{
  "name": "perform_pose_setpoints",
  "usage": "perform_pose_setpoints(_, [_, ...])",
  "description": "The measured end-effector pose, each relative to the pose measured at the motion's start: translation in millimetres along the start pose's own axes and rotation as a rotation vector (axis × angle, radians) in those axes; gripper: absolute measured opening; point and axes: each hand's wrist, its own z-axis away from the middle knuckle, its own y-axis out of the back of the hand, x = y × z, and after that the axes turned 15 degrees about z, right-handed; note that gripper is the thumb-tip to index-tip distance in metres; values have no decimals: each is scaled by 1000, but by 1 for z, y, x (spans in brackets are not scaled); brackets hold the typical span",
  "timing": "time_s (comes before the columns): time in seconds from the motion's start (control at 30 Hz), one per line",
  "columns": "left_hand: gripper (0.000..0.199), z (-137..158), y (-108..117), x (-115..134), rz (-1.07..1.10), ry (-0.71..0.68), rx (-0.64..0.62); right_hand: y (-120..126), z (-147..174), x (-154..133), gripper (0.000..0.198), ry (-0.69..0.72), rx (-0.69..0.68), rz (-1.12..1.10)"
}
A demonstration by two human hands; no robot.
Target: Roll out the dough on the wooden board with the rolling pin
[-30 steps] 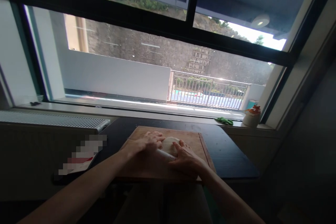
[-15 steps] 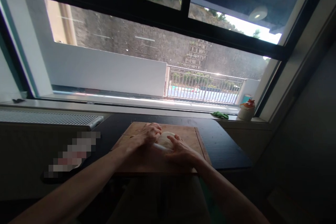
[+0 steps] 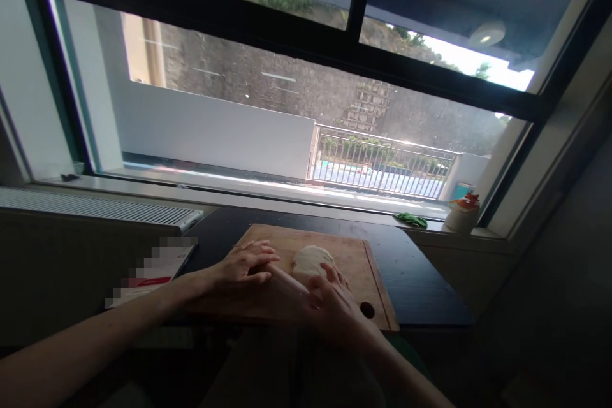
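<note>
One lump of dough [image 3: 310, 258], pale and flattened, lying near the middle of the board [image 3: 354, 255], a bit to the right. With the left hand [image 3: 243, 264]: open, fingers stretched out, laid at the left end of a pale roller [image 3: 289, 285]. With the right hand [image 3: 335, 296]: fingers bent over the roller's other end, fingertips at the dough's near right edge; can't tell if gripping or pressing. Roller slanted, on the near side of the dough; contact with it unclear.

To do it well: set the roller square across the dough, palms flat, fingers clear of the edge. Press evenly on both sides, work from the middle outward, ease off at the rim, turn the dough between passes. Probably soft, so could stick; watch for the board sliding.

Counts: one dough, one roller, one board with one round hole [image 3: 367, 310] near its near right corner, one dark tabletop [image 3: 421, 287] underneath. Also one green cloth [image 3: 411, 220], one orange-topped bottle [image 3: 461, 215] by the window [image 3: 210, 6], one radiator [image 3: 105, 207] at left. Some paper [image 3: 153, 280] too, partly pixelated, sheets uncountable.
</note>
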Motion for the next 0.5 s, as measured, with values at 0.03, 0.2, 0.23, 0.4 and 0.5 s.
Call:
perform_pose_setpoints(0.03, [47, -8, 4, 1, 20, -12, -41, 0, -6, 3, 67, -38, -23, 25])
perform_pose_setpoints(0.2, [34, -46, 22, 13, 8, 1, -284, 1, -28, 22, 106, -164, -80, 3])
perform_pose_setpoints(0.23, [38, -50, 23, 15, -12, 33, -318, 0, -31, 24, 107, -162, -85, -2])
perform_pose_setpoints(0.4, [88, -70, 8, 20, -144, 296, -385, -1, -38, 21, 111, -141, -120, -36])
perform_pose_setpoints(0.5, [106, -88, -3, 20, -188, 396, -441, -2, -42, 17, 112, -169, -136, -51])
